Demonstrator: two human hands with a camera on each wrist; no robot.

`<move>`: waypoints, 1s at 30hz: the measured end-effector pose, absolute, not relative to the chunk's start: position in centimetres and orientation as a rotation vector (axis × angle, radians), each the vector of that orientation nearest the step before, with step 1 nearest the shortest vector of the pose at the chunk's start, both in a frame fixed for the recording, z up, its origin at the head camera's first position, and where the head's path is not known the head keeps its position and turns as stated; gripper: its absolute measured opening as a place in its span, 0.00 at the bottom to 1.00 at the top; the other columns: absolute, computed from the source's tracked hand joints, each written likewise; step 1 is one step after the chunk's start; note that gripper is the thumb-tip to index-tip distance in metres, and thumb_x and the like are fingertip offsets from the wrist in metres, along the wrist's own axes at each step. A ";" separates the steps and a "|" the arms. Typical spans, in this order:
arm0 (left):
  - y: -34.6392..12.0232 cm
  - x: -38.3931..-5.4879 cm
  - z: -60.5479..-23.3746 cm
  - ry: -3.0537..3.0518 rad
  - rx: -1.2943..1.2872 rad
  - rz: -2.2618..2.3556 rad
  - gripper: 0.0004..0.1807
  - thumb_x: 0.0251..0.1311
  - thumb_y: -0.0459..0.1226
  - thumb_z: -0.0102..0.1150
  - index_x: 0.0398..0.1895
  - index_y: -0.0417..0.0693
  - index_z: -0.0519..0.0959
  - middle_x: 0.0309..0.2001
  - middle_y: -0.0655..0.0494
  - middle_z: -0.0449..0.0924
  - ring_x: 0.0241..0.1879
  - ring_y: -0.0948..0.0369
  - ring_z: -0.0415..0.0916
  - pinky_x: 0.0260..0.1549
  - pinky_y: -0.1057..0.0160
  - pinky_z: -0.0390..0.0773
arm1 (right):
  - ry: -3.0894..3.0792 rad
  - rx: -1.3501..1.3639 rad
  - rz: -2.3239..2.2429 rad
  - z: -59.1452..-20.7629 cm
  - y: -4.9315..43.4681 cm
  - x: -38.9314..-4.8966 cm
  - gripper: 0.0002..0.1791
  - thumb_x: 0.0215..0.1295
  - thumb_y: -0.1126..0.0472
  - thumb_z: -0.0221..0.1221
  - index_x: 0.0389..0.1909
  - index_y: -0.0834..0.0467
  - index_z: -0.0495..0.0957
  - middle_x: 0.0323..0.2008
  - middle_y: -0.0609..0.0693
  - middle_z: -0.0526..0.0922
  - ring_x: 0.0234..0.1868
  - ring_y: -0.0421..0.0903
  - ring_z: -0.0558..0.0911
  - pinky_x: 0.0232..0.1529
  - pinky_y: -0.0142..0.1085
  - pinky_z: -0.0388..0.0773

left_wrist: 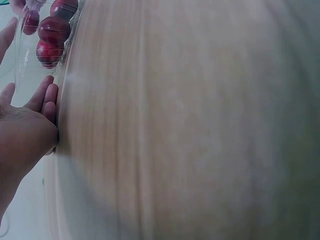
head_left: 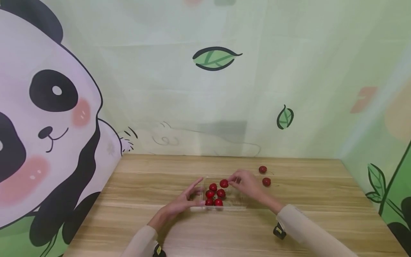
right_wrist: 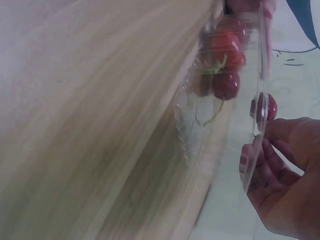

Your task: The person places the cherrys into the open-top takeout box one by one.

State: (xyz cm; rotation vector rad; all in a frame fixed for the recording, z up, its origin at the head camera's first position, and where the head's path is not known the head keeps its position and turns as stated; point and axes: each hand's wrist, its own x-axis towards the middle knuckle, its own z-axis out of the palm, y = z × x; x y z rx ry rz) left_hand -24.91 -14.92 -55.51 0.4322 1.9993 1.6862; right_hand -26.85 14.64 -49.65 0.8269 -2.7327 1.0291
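Note:
A clear plastic box [head_left: 234, 207] lies on the table with several red cherries [head_left: 209, 194] gathered in its left half. Over the box, my right hand [head_left: 248, 185] pinches one cherry [head_left: 223, 183] between thumb and fingers; whether by its stem or its side is hard to tell. The right wrist view shows this cherry [right_wrist: 271, 107] at the fingertips, partly behind the box's clear wall. My left hand [head_left: 179, 205] is at the box's left end, thumb and fingers spread along its side. In the left wrist view its fingers [left_wrist: 40, 95] look fairly straight.
Two more cherries, one farther back [head_left: 262, 169] and one nearer [head_left: 266, 182], lie on the wooden table [head_left: 308, 189] right of the box, beyond my right hand. A printed panda backdrop [head_left: 144, 89] stands behind the table.

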 end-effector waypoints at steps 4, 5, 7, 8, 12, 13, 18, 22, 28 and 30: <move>-14.9 -25.0 -55.4 1.993 0.429 1.694 0.52 0.63 0.38 0.68 0.84 0.63 0.45 0.78 0.42 0.59 0.77 0.42 0.55 0.75 0.33 0.50 | -2.781 0.765 0.981 -50.1 14.1 -26.9 0.05 0.62 0.68 0.67 0.39 0.60 0.88 0.35 0.51 0.88 0.34 0.40 0.82 0.36 0.26 0.80; -14.9 -25.0 -55.3 1.991 0.427 1.692 0.52 0.64 0.38 0.68 0.84 0.64 0.45 0.78 0.42 0.59 0.77 0.43 0.55 0.75 0.33 0.50 | -2.795 0.748 0.962 -50.2 13.9 -26.9 0.05 0.62 0.68 0.68 0.39 0.59 0.88 0.35 0.51 0.88 0.34 0.40 0.82 0.36 0.26 0.80; -14.9 -25.0 -55.3 1.989 0.423 1.690 0.52 0.64 0.38 0.68 0.84 0.65 0.46 0.78 0.43 0.59 0.77 0.43 0.55 0.75 0.33 0.50 | -2.821 0.718 0.928 -50.4 13.8 -27.0 0.06 0.62 0.67 0.68 0.39 0.59 0.88 0.35 0.50 0.87 0.34 0.39 0.81 0.36 0.26 0.79; -14.9 -24.9 -55.3 1.986 0.420 1.690 0.52 0.64 0.38 0.68 0.83 0.65 0.46 0.78 0.43 0.59 0.77 0.43 0.55 0.75 0.33 0.50 | -2.838 0.703 0.913 -50.6 13.7 -27.0 0.06 0.62 0.67 0.68 0.39 0.58 0.88 0.35 0.49 0.87 0.34 0.38 0.81 0.36 0.25 0.79; -14.9 -24.9 -55.3 1.986 0.418 1.689 0.51 0.65 0.38 0.67 0.83 0.65 0.46 0.78 0.43 0.59 0.77 0.43 0.54 0.75 0.33 0.49 | -2.870 0.689 0.857 -50.9 13.5 -26.9 0.05 0.62 0.66 0.68 0.39 0.57 0.87 0.35 0.48 0.85 0.34 0.37 0.79 0.35 0.25 0.78; -14.9 -24.9 -55.3 1.987 0.420 1.688 0.51 0.65 0.39 0.67 0.83 0.65 0.46 0.78 0.43 0.59 0.77 0.43 0.55 0.75 0.33 0.49 | -2.873 0.687 0.843 -50.9 13.5 -26.9 0.05 0.62 0.66 0.68 0.39 0.57 0.88 0.34 0.47 0.85 0.34 0.37 0.79 0.34 0.25 0.78; -15.0 -24.9 -55.4 1.995 0.416 1.691 0.51 0.64 0.39 0.68 0.83 0.66 0.46 0.78 0.44 0.60 0.76 0.44 0.56 0.75 0.34 0.50 | -2.842 0.706 0.783 -51.3 13.3 -26.9 0.05 0.61 0.67 0.68 0.37 0.58 0.88 0.33 0.48 0.84 0.33 0.38 0.79 0.32 0.25 0.77; -15.1 -24.8 -55.3 1.995 0.411 1.699 0.51 0.64 0.39 0.68 0.83 0.65 0.46 0.78 0.44 0.60 0.76 0.44 0.55 0.75 0.34 0.50 | -2.846 0.712 0.732 -51.4 13.1 -26.9 0.05 0.61 0.66 0.68 0.38 0.57 0.88 0.34 0.48 0.85 0.33 0.38 0.80 0.33 0.25 0.78; -15.2 -24.8 -55.2 1.999 0.420 1.704 0.52 0.64 0.38 0.68 0.84 0.63 0.46 0.77 0.44 0.61 0.75 0.44 0.57 0.75 0.35 0.51 | -2.853 0.731 0.682 -51.6 12.9 -27.0 0.06 0.60 0.66 0.69 0.38 0.57 0.88 0.34 0.48 0.85 0.34 0.39 0.81 0.34 0.27 0.79; -15.1 -24.8 -55.2 2.001 0.429 1.703 0.52 0.64 0.38 0.68 0.84 0.63 0.46 0.77 0.44 0.62 0.75 0.44 0.57 0.75 0.36 0.52 | -2.858 0.729 0.684 -51.7 12.8 -27.0 0.06 0.60 0.66 0.69 0.38 0.57 0.89 0.34 0.48 0.86 0.34 0.39 0.81 0.34 0.27 0.79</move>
